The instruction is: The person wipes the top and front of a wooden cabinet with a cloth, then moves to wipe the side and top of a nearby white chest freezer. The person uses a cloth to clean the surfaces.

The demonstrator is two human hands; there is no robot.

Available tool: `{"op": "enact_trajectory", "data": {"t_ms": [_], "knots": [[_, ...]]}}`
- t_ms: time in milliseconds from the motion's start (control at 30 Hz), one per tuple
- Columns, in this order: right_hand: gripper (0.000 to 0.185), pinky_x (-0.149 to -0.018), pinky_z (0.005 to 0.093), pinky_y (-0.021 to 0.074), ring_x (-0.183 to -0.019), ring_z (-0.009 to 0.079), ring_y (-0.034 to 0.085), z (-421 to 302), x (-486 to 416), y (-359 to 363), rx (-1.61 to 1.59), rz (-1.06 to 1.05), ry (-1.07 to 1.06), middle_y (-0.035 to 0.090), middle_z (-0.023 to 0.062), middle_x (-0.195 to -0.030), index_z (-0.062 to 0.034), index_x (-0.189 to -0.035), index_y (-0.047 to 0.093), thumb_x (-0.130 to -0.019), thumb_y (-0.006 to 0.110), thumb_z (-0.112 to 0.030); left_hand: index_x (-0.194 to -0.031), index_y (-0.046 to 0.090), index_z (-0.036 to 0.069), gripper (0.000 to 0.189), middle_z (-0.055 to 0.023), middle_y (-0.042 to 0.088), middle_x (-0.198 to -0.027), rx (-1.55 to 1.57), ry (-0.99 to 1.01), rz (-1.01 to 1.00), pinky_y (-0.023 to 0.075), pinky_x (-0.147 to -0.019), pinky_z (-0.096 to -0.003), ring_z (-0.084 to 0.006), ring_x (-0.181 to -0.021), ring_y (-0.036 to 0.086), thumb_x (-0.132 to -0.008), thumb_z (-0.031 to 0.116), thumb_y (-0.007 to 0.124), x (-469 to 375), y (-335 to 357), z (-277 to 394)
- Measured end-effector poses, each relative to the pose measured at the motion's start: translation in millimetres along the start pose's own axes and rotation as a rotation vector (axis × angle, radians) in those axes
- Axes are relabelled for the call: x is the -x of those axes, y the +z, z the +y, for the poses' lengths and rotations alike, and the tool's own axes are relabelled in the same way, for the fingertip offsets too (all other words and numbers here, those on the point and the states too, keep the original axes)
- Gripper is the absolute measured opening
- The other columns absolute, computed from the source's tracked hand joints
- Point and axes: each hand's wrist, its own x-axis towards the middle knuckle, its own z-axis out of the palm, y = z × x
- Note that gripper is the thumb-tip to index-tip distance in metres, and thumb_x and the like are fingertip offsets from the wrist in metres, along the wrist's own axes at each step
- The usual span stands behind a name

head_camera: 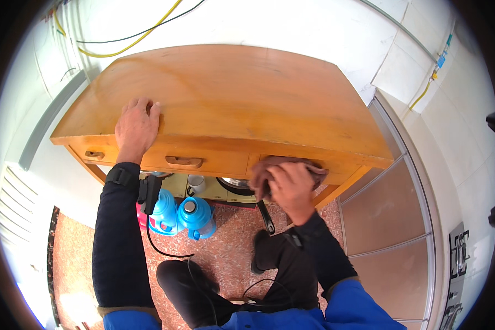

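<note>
A wooden table with drawers (239, 95) stands before me against a white wall. My left hand (138, 126) rests on the front edge of its top, left of the middle, with nothing seen in it. My right hand (291, 185) holds a brownish cloth (264, 173) against the front of the right-hand drawer, just below the tabletop edge. The cloth hides most of that drawer's handle. Wooden handles show on the middle drawer (184, 162) and the left drawer (95, 155).
Below the drawers are a white mug (196, 184) and a pan with a black handle (265, 216). Two blue vacuum flasks (196, 214) stand on the speckled floor. My knees are near them. A panelled sliding door (387, 206) is at the right; yellow and black cables hang on the wall.
</note>
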Motion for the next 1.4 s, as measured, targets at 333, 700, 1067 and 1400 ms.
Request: {"op": "enact_trajectory", "data": {"t_ms": [333, 700, 1067, 1400], "knots": [[0.038, -0.079, 0.0393, 0.0578, -0.093, 0.0265, 0.068, -51, -30, 62, -0.152, -0.004, -0.014, 0.071, 0.0058, -0.112, -0.0084, -0.112, 0.075, -0.074, 0.081, -0.010, -0.119, 0.073, 0.013, 0.035, -0.0085, 0.071, -0.125, 0.021, -0.023, -0.032, 0.0535, -0.098, -0.0485, -0.0342, -0.121, 0.065, -0.108, 0.041, 0.056, -3, -2, -4], [0.032, -0.082, 0.0436, 0.0559, -0.094, 0.0310, 0.068, 30, 8, -26, 0.026, 0.106, 0.072, 0.072, 0.0077, -0.111, -0.0061, -0.106, 0.076, -0.074, 0.077, -0.003, -0.120, 0.073, 0.013, 0.035, -0.0077, 0.071, -0.125, 0.019, 0.009, -0.032, 0.0531, -0.097, -0.0477, -0.0341, -0.119, 0.067, -0.108, 0.041, 0.055, -6, 2, -12], [0.040, -0.097, 0.0426, 0.0520, -0.105, 0.0384, 0.063, 92, 77, -64, 0.118, 0.395, 0.519, 0.063, 0.0166, -0.115, -0.0017, -0.113, 0.065, -0.077, 0.063, 0.015, -0.124, 0.073, 0.015, 0.036, -0.0079, 0.071, -0.126, 0.033, 0.001, -0.031, 0.0544, -0.096, -0.0483, -0.0346, -0.119, 0.068, -0.108, 0.041, 0.055, -9, 8, -22], [0.021, -0.094, 0.0336, 0.0503, -0.102, 0.0194, 0.063, 80, 136, -3, -0.316, 0.662, 1.081, 0.062, 0.0073, -0.105, -0.0011, -0.115, 0.062, -0.095, 0.069, 0.003, -0.125, 0.073, 0.015, 0.037, -0.0070, 0.072, -0.128, 0.004, -0.006, -0.041, 0.0547, -0.095, -0.0482, -0.0347, -0.117, 0.069, -0.109, 0.043, 0.055, -10, 8, -21]]}}
